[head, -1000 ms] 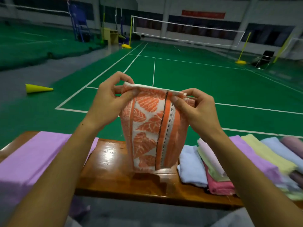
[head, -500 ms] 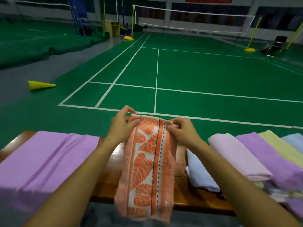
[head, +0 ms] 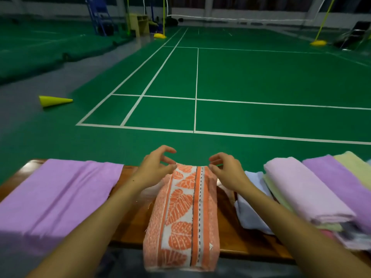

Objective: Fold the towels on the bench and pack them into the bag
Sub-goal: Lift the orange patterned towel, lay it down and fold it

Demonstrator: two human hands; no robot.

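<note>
Lying lengthwise across the wooden bench (head: 130,223), the orange leaf-patterned towel (head: 181,215) hung over the near edge. The left hand (head: 153,167) and right hand (head: 226,169) hovered at its far corners, fingers loosely curled; whether they pinched the cloth was unclear. No writing was legible. A purple towel (head: 54,197) lay left, stacked folded towels (head: 305,197) right, a yellow cone (head: 53,100) on the court.

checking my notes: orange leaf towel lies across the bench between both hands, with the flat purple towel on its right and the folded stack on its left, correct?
Not quite: the sides are swapped. In the head view, the flat purple towel lies left of the orange leaf towel, and the folded stack sits on its right. The rest holds: it lies across the bench between the left hand and right hand.
</note>
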